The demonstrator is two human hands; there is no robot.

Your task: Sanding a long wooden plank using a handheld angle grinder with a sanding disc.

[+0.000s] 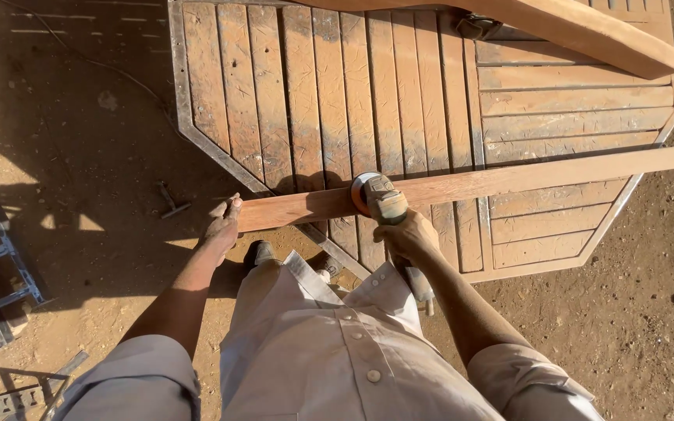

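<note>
Plank (493,184) lay lengthwise left to right across the slatted wooden surface (337,93). Left hand (223,226) gripped its near end; right hand (406,235) clenched an angle grinder (380,199) against it.

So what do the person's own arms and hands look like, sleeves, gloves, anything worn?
Both hands, left hand and right hand, are bare, without gloves. The forearms are bare too. Short, pale beige sleeves of a buttoned shirt end near the elbows. No watch or rings show.

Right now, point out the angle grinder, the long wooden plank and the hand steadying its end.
angle grinder (384,201), head view, on its dusty body behind the disc.
long wooden plank (509,182), head view, mid-length top face.
left hand (224,226), head view, back of the hand.
</note>
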